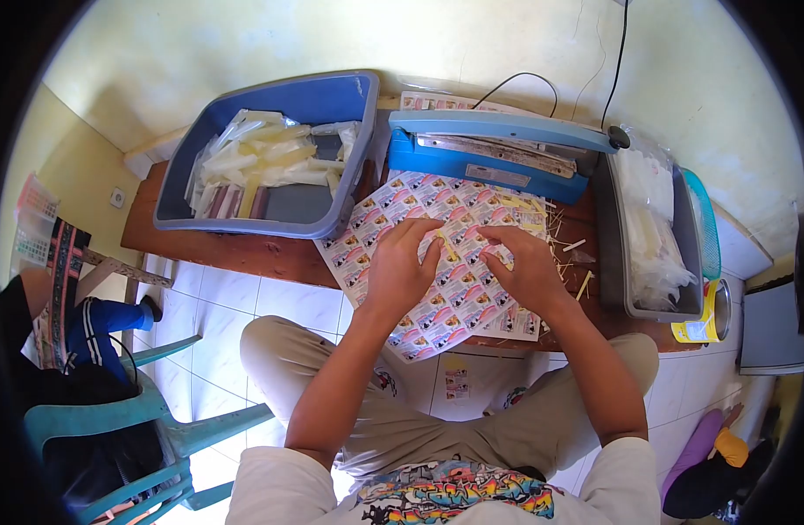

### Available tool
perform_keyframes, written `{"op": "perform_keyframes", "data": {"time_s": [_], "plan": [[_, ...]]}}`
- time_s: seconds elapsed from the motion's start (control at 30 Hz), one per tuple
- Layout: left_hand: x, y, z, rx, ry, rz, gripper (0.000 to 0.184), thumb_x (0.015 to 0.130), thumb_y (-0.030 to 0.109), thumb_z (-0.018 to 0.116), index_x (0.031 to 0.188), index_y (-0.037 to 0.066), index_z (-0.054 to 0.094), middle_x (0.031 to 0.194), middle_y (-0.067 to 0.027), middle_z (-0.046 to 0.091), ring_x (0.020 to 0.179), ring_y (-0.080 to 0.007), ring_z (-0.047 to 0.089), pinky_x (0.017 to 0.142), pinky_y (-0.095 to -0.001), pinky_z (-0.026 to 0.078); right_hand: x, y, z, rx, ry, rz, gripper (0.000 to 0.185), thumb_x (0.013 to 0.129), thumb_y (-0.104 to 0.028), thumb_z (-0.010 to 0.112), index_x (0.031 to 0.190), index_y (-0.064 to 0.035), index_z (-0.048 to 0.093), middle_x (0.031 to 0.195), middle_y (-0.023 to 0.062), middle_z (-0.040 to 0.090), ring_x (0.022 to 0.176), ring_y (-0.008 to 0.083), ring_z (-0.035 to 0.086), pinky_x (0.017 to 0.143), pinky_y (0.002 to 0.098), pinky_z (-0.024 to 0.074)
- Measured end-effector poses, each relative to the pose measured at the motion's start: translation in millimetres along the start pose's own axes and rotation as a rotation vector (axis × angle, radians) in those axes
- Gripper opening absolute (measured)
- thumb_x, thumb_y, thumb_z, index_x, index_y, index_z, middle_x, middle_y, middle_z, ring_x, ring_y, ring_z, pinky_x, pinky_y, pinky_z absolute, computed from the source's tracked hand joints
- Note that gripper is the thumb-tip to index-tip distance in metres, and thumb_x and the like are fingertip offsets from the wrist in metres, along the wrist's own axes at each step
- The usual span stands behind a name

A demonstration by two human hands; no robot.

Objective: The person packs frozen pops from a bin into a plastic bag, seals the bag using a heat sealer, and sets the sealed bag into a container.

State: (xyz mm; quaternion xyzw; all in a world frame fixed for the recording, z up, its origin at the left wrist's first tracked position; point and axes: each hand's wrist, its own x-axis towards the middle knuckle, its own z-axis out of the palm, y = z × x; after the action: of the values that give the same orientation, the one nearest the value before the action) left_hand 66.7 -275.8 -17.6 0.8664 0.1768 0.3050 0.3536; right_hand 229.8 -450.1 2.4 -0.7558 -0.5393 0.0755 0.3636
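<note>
My left hand (406, 262) is over a printed sheet of repeated labels (454, 302), fingers curved and apart from the thumb. A small yellowish strip (449, 248) shows beside its thumb; whether the hand touches it I cannot tell. My right hand (524, 267) is curved over the same sheet, with its thumb and fingers apart and nothing visible between them. Behind both hands stands a blue sealing machine (485, 166) with a long lever. More yellow strips (516, 203) lie on the sheet in front of it.
A blue-grey tub (349, 188) with filled plastic packets stands at the left. At the right are a dark tray (625, 262) with clear bags and a yellow tin (704, 319). Thin scraps (574, 246) lie on the wooden bench (235, 260). Other people are partly visible at both sides.
</note>
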Motion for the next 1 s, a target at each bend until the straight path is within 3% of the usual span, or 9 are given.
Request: {"op": "perform_keyframes", "data": {"time_s": [0.07, 0.13, 0.17, 0.23, 0.33, 0.67, 0.83, 0.93, 1.0], "plan": [[-4.4, -4.4, 2.2, 0.003, -0.009, -0.007, 0.026, 0.094, 0.008, 0.076, 0.119, 0.002, 0.073, 0.113, -0.0189, 0.075, 0.105, -0.0392, 0.072, 0.095, -0.0471, 0.056, 0.6, 3.7, 3.7, -0.033, 0.002, 0.000, 0.039, 0.093, -0.011, 0.079, 0.130, -0.0044, 0.072, 0.124, 0.0191, 0.075, 0.112, 0.0357, 0.073, 0.097, 0.0443, 0.0573], [-13.1, -17.5, 9.3, 0.114, -0.138, -0.020, 0.037, 0.093, 0.010, 0.079, 0.128, 0.003, 0.070, 0.133, -0.0201, 0.071, 0.124, -0.0396, 0.067, 0.106, -0.0465, 0.053, -1.7, 12.2, 12.1, -0.065, 0.002, 0.003, 0.039, 0.092, -0.011, 0.078, 0.131, -0.0049, 0.072, 0.128, 0.0199, 0.073, 0.116, 0.0377, 0.071, 0.099, 0.0466, 0.0564], [-18.6, -25.4, 16.3, 0.111, -0.140, -0.020, 0.037, 0.093, 0.010, 0.079, 0.128, 0.003, 0.070, 0.133, -0.0201, 0.071, 0.124, -0.0396, 0.067, 0.106, -0.0465, 0.053, -4.1, 20.4, 19.3, -0.166, 0.026, -0.036, 0.040, 0.091, -0.011, 0.078, 0.130, -0.0045, 0.072, 0.131, 0.0191, 0.072, 0.119, 0.0375, 0.070, 0.101, 0.0473, 0.0558], [-28.1, -35.5, 29.2, 0.248, -0.204, 0.069, 0.045, 0.091, 0.012, 0.080, 0.134, 0.004, 0.067, 0.150, -0.0217, 0.061, 0.141, -0.0407, 0.056, 0.119, -0.0510, 0.044, -9.6, 36.8, 31.7, -0.269, 0.048, -0.073, 0.041, 0.090, -0.011, 0.078, 0.130, -0.0042, 0.072, 0.134, 0.0184, 0.071, 0.121, 0.0373, 0.069, 0.103, 0.0480, 0.0551], [-33.2, -32.4, 37.8, 0.354, -0.296, 0.038, 0.049, 0.091, 0.013, 0.079, 0.138, 0.006, 0.067, 0.160, -0.0220, 0.052, 0.151, -0.0403, 0.045, 0.126, -0.0551, 0.035, -12.6, 48.3, 40.3, -0.341, -0.045, -0.041, 0.042, 0.089, -0.011, 0.078, 0.129, -0.0035, 0.072, 0.137, 0.0169, 0.071, 0.125, 0.0360, 0.067, 0.106, 0.0481, 0.0537], [-33.2, -29.1, 41.1, 0.390, -0.336, 0.009, 0.047, 0.093, 0.013, 0.077, 0.139, 0.010, 0.067, 0.157, -0.0198, 0.055, 0.153, -0.0386, 0.043, 0.128, -0.0560, 0.031, -12.6, 47.0, 42.9, -0.358, -0.056, -0.037, 0.032, 0.090, -0.011, 0.076, 0.122, -0.0047, 0.075, 0.133, 0.0137, 0.073, 0.124, 0.0330, 0.067, 0.105, 0.0467, 0.0542], [-33.1, -34.1, 45.6, 0.391, -0.347, 0.108, 0.041, 0.092, 0.005, 0.074, 0.132, 0.010, 0.069, 0.152, -0.0158, 0.060, 0.151, -0.0370, 0.046, 0.127, -0.0580, 0.032, -11.2, 44.1, 44.0, -0.316, -0.060, -0.071, 0.027, 0.089, -0.008, 0.074, 0.116, -0.0043, 0.077, 0.129, 0.0135, 0.074, 0.121, 0.0329, 0.069, 0.103, 0.0463, 0.0554], [-33.6, -31.4, 45.9, 0.310, -0.331, 0.095, 0.032, 0.096, 0.003, 0.064, 0.126, 0.005, 0.073, 0.150, -0.0191, 0.061, 0.148, -0.0384, 0.050, 0.127, -0.0586, 0.030, -10.5, 45.1, 45.4, -0.342, -0.044, -0.130, 0.027, 0.088, -0.006, 0.073, 0.114, -0.0041, 0.077, 0.129, 0.0133, 0.075, 0.120, 0.0326, 0.069, 0.102, 0.0460, 0.0558], [-31.2, -30.6, 43.3, 0.283, -0.350, 0.079, 0.033, 0.095, 0.003, 0.065, 0.127, 0.005, 0.072, 0.149, -0.0184, 0.062, 0.149, -0.0381, 0.049, 0.127, -0.0587, 0.030, -9.8, 43.8, 44.0, -0.309, -0.064, -0.146, 0.028, 0.086, -0.005, 0.072, 0.114, -0.0040, 0.077, 0.128, 0.0133, 0.075, 0.119, 0.0325, 0.070, 0.101, 0.0460, 0.0560]]}}
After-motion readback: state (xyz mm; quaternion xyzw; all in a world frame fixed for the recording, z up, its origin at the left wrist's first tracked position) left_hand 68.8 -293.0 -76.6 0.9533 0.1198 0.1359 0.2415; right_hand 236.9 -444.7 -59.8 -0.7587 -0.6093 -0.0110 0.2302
